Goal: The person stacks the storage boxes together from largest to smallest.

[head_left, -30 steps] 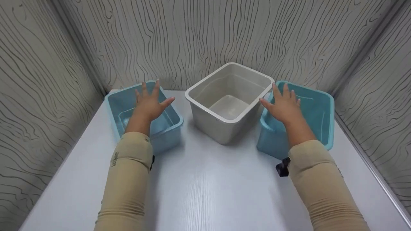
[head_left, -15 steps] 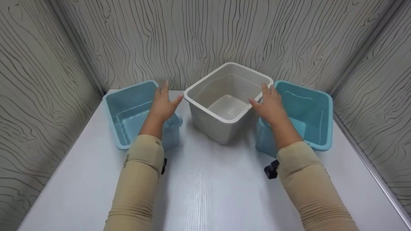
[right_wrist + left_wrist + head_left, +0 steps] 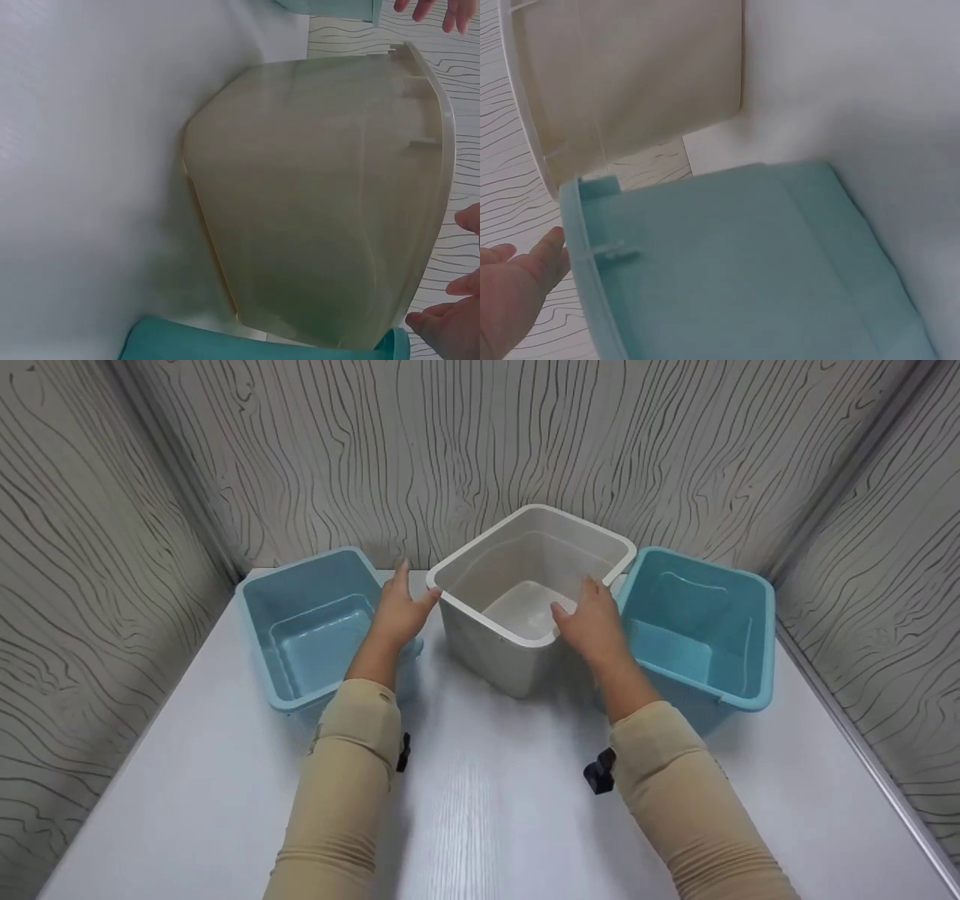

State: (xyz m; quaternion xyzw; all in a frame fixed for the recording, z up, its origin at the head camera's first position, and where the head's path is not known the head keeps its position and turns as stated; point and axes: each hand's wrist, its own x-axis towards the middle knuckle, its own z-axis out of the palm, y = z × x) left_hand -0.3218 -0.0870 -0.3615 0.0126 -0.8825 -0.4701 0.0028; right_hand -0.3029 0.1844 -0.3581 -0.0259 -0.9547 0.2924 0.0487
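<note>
A beige plastic bin (image 3: 480, 649) stands empty at the middle back of the white table, turned corner-on. My left hand (image 3: 400, 611) is open beside its left wall, thumb at the rim's left corner. My right hand (image 3: 594, 621) is open at its right front rim, fingers spread; I cannot tell if it touches. In the left wrist view the beige bin (image 3: 630, 82) lies beyond the blue bin (image 3: 742, 262), with my left hand (image 3: 510, 292) at the edge. The right wrist view shows the beige bin's wall (image 3: 322, 202) and my right fingertips (image 3: 450, 324).
An empty light blue bin (image 3: 259, 641) sits left of the beige one, and another (image 3: 757, 645) sits to its right. Wood-grain walls close in the back and both sides. The white table (image 3: 487, 810) stretches bare toward me.
Both hands moved inward from over the blue bins to the two sides of the beige bin. The bins have not moved.
</note>
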